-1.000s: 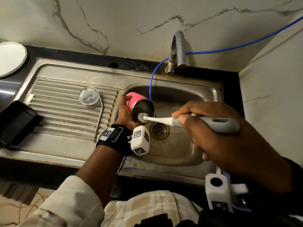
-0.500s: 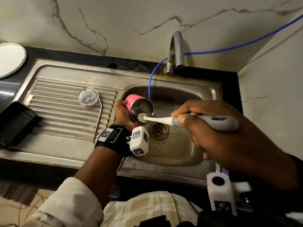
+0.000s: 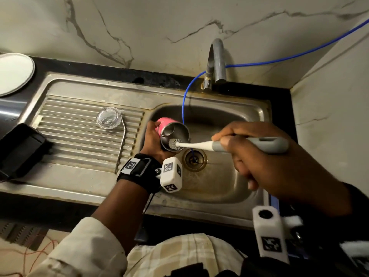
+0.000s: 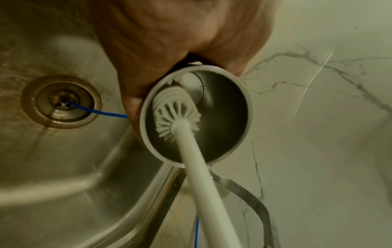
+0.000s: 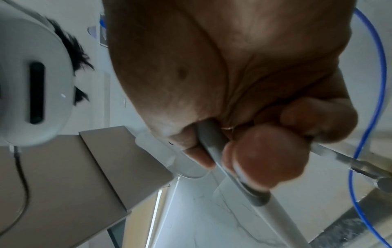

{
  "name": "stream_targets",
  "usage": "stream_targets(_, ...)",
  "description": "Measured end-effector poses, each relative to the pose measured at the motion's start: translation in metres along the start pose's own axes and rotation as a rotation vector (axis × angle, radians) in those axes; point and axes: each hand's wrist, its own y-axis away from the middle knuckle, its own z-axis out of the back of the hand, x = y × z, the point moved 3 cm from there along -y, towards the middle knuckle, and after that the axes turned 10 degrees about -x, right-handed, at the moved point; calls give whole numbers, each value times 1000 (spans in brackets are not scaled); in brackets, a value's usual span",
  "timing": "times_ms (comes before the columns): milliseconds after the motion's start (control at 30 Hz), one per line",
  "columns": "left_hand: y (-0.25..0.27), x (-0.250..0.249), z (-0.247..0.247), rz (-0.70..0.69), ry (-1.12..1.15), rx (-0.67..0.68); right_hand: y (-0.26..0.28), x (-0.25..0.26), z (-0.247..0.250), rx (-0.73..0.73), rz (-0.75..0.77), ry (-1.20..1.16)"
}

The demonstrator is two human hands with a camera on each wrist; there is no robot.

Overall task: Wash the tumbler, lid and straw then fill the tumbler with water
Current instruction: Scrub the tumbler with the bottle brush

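Note:
My left hand [image 3: 152, 139] grips a pink tumbler [image 3: 169, 129] with a steel inside, held on its side over the sink basin, mouth toward the right. My right hand [image 3: 257, 154] holds the grey handle of a white bottle brush [image 3: 199, 145]. The brush head [image 4: 177, 114] sits just inside the tumbler [image 4: 222, 117], against the lower wall near the rim. A clear lid [image 3: 109, 117] lies on the ribbed drainboard, and a bent metal straw [image 3: 121, 145] lies beside it. In the right wrist view my thumb and fingers [image 5: 258, 154] pinch the brush handle [image 5: 214, 142].
The steel sink [image 3: 219, 186] has a drain [image 3: 194, 159] with a blue tube [image 3: 184, 102] running into it. A tap [image 3: 216, 60] stands at the back. A white plate [image 3: 14, 73] and a black object [image 3: 19, 150] sit at the left. Marble walls close in behind and on the right.
The brush head has gone slightly deeper into the tumbler's mouth. Both hands otherwise stay almost where they were.

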Motion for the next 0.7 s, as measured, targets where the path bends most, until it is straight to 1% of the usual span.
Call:
stream_targets(67, 1, 0, 0, 14, 13, 12, 9, 4, 3, 4, 4, -1)
stream_targets(100, 1, 1, -1, 16, 7, 20, 8, 4, 1, -22, 10, 11)
stream_targets(200, 3, 7, -8, -1, -59, 30, -6, -4, -14, -111, 24, 57)
stream_targets(267, 3, 14, -11, 9, -81, 42, -18, -12, -25, -136, 31, 102)
stream_targets(333, 3, 17, -10, 14, -78, 33, -26, -18, -30, -117, 22, 100)
stream_targets(400, 0, 12, -5, 1, -78, 20, -25, -18, -25, -73, -23, 47)
stream_targets(467, -2, 5, -1, -5, -61, 18, -16, -11, -13, -31, -71, -21)
stream_targets(567, 1, -2, 3, -13, -25, 20, 2, -1, 4, 4, -55, -58)
stream_targets(633, 2, -3, 2, -22, -35, 15, 7, 2, 5, -10, -43, -55)
stream_targets(700, 4, 0, -1, -22, -72, 7, 1, 1, -3, -58, -9, 8)
